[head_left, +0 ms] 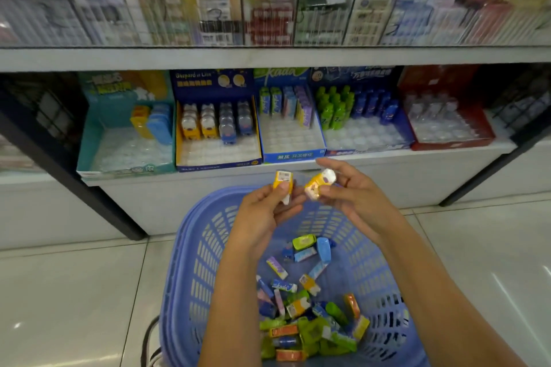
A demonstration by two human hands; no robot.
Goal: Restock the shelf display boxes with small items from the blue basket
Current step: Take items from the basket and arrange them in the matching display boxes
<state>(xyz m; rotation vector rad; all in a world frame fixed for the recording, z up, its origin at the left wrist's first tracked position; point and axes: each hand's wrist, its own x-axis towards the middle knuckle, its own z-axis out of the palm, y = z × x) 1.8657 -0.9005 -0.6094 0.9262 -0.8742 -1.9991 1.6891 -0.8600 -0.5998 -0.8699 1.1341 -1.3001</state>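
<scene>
Basket: blue basket (190, 262) on floor, nearest, loose small items (301, 304) heaped in its bottom
Left hand: left hand (262, 214) above basket, fingers curled round upright yellow item (283, 185)
Right hand: right hand (354, 197) beside it, pinching tilted yellow-white item (320, 183)
Shelf: display boxes (217, 128) in a row on far lower shelf, part filled
Dark-blue box: yellow and blue matching items at its back

Lighting: even overhead indoor light, moderately bright. Glare streaks on glossy floor tiles (507, 283) at right — small highlight at lower left. Upper shelf stock (268, 0) heavily blurred, smeared. Lower display boxes (217, 119) soft, labels partly legible. Basket contents (301, 301) sharpest. Dark recesses under shelf ends. Wide-angle bowing of shelf edges — corners dim.
</scene>
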